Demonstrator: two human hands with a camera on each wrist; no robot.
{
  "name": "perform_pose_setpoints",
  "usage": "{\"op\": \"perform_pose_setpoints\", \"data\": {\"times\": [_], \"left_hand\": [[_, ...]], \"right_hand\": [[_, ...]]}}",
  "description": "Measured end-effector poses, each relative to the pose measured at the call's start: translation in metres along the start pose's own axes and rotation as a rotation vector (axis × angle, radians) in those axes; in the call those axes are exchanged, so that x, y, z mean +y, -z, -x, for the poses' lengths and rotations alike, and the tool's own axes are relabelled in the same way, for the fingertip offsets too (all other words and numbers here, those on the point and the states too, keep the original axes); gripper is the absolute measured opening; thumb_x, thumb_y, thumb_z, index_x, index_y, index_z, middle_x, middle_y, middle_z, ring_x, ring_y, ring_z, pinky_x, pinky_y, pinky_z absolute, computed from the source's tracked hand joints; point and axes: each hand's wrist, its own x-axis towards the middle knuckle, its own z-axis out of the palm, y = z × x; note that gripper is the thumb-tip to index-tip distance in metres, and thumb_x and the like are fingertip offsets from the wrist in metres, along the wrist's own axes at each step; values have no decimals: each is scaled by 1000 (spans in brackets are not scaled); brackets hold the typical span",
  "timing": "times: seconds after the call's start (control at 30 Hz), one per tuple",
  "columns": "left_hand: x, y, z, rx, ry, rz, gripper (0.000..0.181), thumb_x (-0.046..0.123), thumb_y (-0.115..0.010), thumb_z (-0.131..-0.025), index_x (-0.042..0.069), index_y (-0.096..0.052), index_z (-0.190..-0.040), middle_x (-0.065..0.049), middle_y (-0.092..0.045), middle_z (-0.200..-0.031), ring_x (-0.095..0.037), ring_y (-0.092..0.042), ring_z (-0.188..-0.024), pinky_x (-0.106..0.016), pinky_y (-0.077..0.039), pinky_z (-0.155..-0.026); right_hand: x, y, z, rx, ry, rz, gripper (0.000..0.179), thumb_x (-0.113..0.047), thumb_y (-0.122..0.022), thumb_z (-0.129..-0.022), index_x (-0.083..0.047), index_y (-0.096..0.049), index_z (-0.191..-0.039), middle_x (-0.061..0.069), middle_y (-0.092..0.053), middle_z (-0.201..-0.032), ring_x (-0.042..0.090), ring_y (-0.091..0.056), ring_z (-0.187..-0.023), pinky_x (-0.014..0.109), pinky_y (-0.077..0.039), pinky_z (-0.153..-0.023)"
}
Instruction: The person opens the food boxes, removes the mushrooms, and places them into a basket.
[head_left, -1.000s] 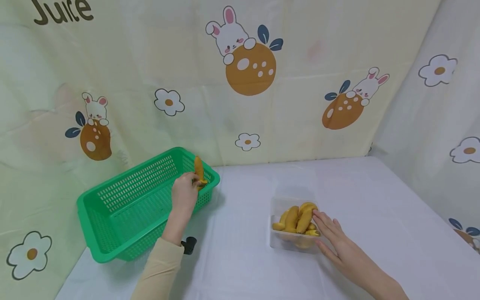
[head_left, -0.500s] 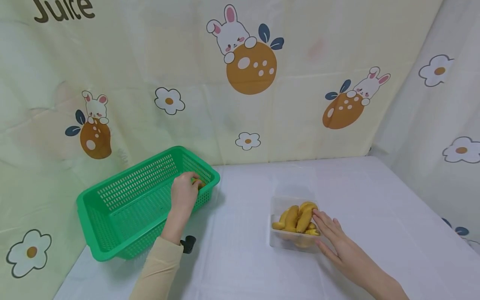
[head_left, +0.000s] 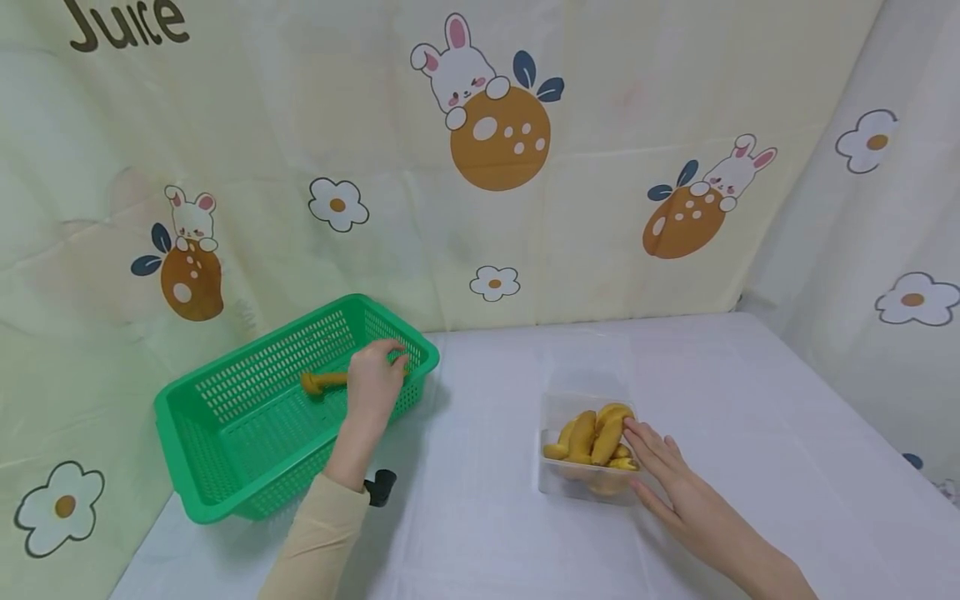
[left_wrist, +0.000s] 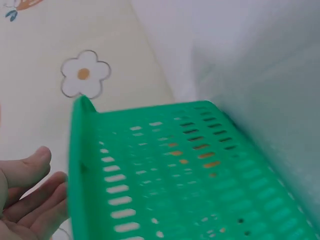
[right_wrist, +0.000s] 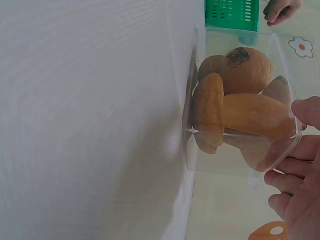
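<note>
A yellow-brown mushroom [head_left: 322, 382] lies in the green basket [head_left: 247, 492], its stem running behind my left hand [head_left: 375, 375]. That hand is over the basket's right end, fingers loosely bent with nothing between them. In the left wrist view, the hand's fingers [left_wrist: 45, 200] are apart beside the basket's rim. My right hand [head_left: 686, 492] touches the right side of a clear plastic box [head_left: 585, 483], its fingers straight and its thumb near the front corner. Several mushrooms [head_left: 583, 435] are heaped in the box; the right wrist view shows their rounded caps and thick stems.
The white-covered table [head_left: 480, 533] spreads between basket and box. A printed curtain [head_left: 600, 275] hangs directly behind the table and basket, and another white curtain [head_left: 847, 250] closes off the right side. A black wrist mount [head_left: 380, 487] sits under the left wrist.
The mushroom held upright at the basket's right end has gone down into the basket and now lies there, let go by my left hand. The right hand and box have stayed put.
</note>
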Motion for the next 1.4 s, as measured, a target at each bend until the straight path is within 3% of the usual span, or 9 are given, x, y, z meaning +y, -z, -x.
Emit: {"op": "perform_pose_setpoints", "data": {"times": [0.23, 0.4, 0.57, 0.87, 1.17, 1.4], "left_hand": [[25, -1, 3, 5, -118, 33, 16, 1, -72, -78, -3, -69, -93, -15, -67, -94, -29, -64, -87, -37, -54, -70], [50, -5, 6, -7, -264, 54, 18, 2, -75, -75, -2, -69, -92, -12, -68, -94, -25, -65, -87, -33, -54, -72], [78, -13, 15, -118, -377, 155, 18, 3, -73, -77, -1, -69, -94, -10, -68, -97, -22, -64, -93, -29, -52, -79], [107, -43, 37, -366, -416, 335, 22, 6, -73, -79, 2, -69, -101, -5, -68, -100, -16, -63, -97, -20, -47, -84], [120, -75, 58, -554, -488, 235, 25, 14, -72, -80, 6, -68, -104, -1, -67, -105, -10, -60, -101, -15, -45, -84], [123, -90, 67, -612, -524, 174, 26, 16, -74, -79, 6, -69, -102, 0, -67, -102, -10, -61, -96, -14, -45, -83]], "right_hand": [[3, -1, 2, -6, 15, -14, 58, -7, -59, -90, 7, -31, -139, 20, -26, -146, 12, -7, -138, 21, -2, -109], [3, -1, 2, -2, 18, -10, 58, -7, -59, -90, 7, -31, -139, 20, -25, -147, 13, -8, -138, 22, -2, -109], [3, -1, 3, -1, 11, -5, 58, -6, -59, -90, 7, -31, -139, 19, -25, -147, 13, -7, -138, 22, -1, -109], [1, -2, 3, 4, 8, -15, 58, -5, -60, -89, 8, -33, -138, 21, -27, -146, 13, -8, -138, 22, -1, -109], [1, -4, 5, 4, 2, -25, 58, -5, -59, -90, 7, -32, -139, 20, -27, -146, 14, -10, -138, 22, -2, -109], [-1, -3, 6, 20, 4, -29, 60, -3, -61, -87, 7, -32, -139, 20, -27, -146, 22, -15, -137, 23, -3, -109]]}}
